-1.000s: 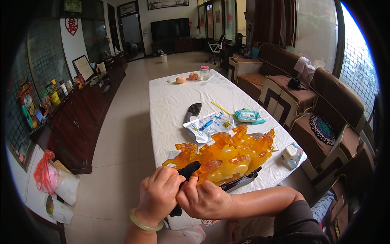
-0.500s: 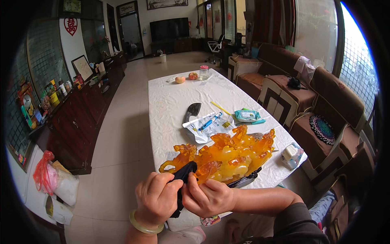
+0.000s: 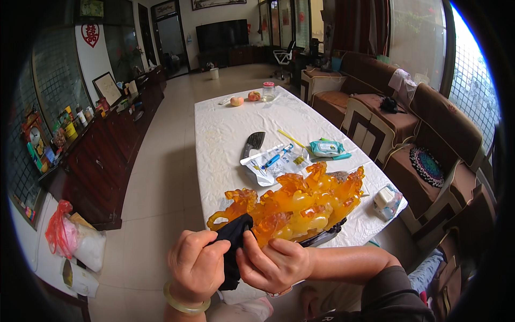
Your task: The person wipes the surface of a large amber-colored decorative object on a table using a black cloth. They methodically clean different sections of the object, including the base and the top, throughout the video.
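Observation:
A black cloth [image 3: 232,236] is stretched between my two hands, in front of the left end of an amber-coloured carved ornament [image 3: 300,206]. My left hand [image 3: 197,262] grips the cloth's left side with bent fingers, a pale bangle [image 3: 188,307] round its wrist. On the cloth's right edge, my right hand [image 3: 276,264] pinches with thumb and fingertips, close to the ornament's lower front. The translucent ornament rests on a dark base [image 3: 324,236] near the table's close edge. Whether the cloth touches the ornament, I cannot tell.
Past the ornament on the white-covered table [image 3: 225,155] lie a dark-bladed cleaver [image 3: 253,145], a silver packet [image 3: 268,167] with a blue tool [image 3: 278,155], and a teal wipes pack [image 3: 327,148]. Peaches [image 3: 237,101] and a jar [image 3: 268,91] stand far back. Sofas [image 3: 418,172] line the right.
My left hand has shifted slightly left and down. More of the black cloth now shows spread between my hands; my right hand has barely moved.

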`<state>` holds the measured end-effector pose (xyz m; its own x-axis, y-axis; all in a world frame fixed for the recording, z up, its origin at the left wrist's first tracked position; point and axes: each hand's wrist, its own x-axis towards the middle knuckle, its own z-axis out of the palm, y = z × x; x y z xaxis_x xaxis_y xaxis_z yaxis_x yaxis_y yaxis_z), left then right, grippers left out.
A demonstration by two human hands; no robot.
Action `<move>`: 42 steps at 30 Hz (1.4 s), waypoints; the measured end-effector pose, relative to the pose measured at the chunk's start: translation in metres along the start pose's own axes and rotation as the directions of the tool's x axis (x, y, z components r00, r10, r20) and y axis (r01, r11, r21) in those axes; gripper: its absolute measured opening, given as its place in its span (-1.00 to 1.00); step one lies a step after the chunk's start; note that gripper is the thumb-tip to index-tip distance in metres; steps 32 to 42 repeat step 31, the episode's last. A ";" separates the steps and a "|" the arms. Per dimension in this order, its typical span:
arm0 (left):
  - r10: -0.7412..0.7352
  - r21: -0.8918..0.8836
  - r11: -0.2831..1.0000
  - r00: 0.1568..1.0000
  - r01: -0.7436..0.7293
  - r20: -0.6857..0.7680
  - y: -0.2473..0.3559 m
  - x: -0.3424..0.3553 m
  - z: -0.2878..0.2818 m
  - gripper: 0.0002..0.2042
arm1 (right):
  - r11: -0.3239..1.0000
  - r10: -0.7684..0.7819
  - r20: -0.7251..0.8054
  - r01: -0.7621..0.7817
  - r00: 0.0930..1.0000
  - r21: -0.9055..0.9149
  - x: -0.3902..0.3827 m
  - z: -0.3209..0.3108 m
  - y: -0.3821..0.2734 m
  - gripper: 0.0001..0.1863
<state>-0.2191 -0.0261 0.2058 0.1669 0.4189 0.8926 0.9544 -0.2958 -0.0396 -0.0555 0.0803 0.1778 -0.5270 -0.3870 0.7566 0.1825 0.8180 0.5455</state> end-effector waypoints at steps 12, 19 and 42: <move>-0.024 -0.058 0.998 0.996 0.030 0.089 0.006 -0.005 -0.007 -0.75 | 0.999 0.025 0.042 -0.026 0.999 0.025 -0.004 -0.008 -0.009 -0.84; -0.024 0.002 1.000 1.000 0.024 -0.008 0.000 0.000 -0.007 -0.75 | 1.000 0.024 0.032 -0.023 0.999 -0.017 0.009 -0.008 -0.005 -0.83; -0.088 -0.129 0.986 0.986 0.106 0.140 -0.001 -0.008 0.002 -0.79 | 0.994 0.011 0.213 0.012 0.977 -0.108 0.008 -0.003 -0.019 -0.85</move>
